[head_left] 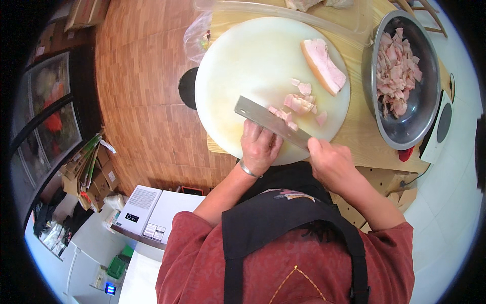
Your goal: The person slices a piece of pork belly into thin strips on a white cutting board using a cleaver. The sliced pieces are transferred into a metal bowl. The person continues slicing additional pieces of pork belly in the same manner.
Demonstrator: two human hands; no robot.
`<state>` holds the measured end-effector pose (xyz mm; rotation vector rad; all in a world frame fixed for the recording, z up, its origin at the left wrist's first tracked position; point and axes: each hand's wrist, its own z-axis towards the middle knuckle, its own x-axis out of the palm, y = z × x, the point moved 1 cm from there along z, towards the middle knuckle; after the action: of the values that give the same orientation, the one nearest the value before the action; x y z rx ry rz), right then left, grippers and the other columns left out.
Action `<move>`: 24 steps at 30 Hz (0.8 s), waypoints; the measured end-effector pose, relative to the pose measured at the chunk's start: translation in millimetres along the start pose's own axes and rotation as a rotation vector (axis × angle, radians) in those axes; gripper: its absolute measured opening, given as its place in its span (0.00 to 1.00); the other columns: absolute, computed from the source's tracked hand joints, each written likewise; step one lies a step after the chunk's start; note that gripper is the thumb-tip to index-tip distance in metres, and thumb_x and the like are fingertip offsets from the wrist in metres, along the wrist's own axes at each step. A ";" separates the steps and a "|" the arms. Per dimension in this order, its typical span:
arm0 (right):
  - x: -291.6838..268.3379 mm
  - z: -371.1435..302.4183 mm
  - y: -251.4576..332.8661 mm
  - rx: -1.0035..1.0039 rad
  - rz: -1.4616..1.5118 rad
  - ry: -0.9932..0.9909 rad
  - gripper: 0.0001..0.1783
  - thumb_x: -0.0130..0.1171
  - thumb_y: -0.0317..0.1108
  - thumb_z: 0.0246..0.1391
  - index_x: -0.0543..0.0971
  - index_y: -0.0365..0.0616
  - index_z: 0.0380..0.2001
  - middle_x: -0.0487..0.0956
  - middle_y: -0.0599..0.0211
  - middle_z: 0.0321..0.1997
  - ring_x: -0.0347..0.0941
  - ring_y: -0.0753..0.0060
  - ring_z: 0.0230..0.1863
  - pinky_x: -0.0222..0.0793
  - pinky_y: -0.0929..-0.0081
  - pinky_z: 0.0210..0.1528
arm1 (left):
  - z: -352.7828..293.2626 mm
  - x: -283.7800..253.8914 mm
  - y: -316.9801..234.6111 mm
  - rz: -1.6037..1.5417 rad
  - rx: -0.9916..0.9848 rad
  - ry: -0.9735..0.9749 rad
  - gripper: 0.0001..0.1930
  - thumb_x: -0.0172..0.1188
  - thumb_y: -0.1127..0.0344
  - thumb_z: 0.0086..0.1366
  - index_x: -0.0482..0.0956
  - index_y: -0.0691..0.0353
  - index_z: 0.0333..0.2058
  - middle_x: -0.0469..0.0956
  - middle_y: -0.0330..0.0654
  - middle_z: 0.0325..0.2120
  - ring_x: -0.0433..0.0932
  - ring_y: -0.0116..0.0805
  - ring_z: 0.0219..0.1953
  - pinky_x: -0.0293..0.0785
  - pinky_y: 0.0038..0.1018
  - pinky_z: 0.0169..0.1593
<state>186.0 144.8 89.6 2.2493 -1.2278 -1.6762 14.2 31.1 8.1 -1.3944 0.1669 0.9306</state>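
Single head-worn fisheye view, looking steeply down, close over round cutting board [243, 76], rim perhaps distorted

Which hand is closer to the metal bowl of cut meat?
Right. The right hand grips the cleaver handle just left of the bowl; the left hand sits further left.

1. Right hand [329, 162] grips the cleaver [271, 121], its blade tilted over the round white cutting board [238, 71]
2. Left hand [259, 147] rests at the blade, beside chopped meat pieces [298, 104]
3. A meat slab [324, 66] lies farther back; a steel bowl [420, 121] of slices stands right
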 end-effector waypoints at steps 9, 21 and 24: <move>7.8 45.6 -10.3 0.099 0.138 -0.188 0.07 0.57 0.29 0.62 0.69 0.42 0.38 0.78 0.50 0.26 0.79 0.42 0.28 0.73 0.50 0.30 | 1.3 1.6 3.8 -0.048 0.096 -0.049 0.16 0.72 0.79 0.50 0.85 0.65 0.41 0.79 0.49 0.41 0.77 0.53 0.46 0.75 0.40 0.51; -19.8 -40.8 2.0 0.068 -0.041 -0.010 0.07 0.59 0.30 0.57 0.71 0.46 0.34 0.76 0.58 0.26 0.79 0.49 0.26 0.73 0.53 0.27 | -4.2 0.4 2.5 0.062 0.055 0.014 0.20 0.72 0.79 0.48 0.83 0.67 0.43 0.80 0.50 0.47 0.77 0.56 0.50 0.75 0.43 0.53; -19.6 -40.9 3.1 0.087 -0.015 0.002 0.07 0.60 0.29 0.56 0.71 0.46 0.34 0.77 0.58 0.27 0.79 0.49 0.26 0.74 0.53 0.28 | -4.8 0.6 1.3 0.060 0.046 0.012 0.21 0.72 0.78 0.48 0.83 0.67 0.44 0.80 0.51 0.48 0.76 0.57 0.50 0.75 0.43 0.53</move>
<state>216.9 139.6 122.6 2.3144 -1.3116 -1.6570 15.7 27.1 5.7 -1.3592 0.2393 0.9628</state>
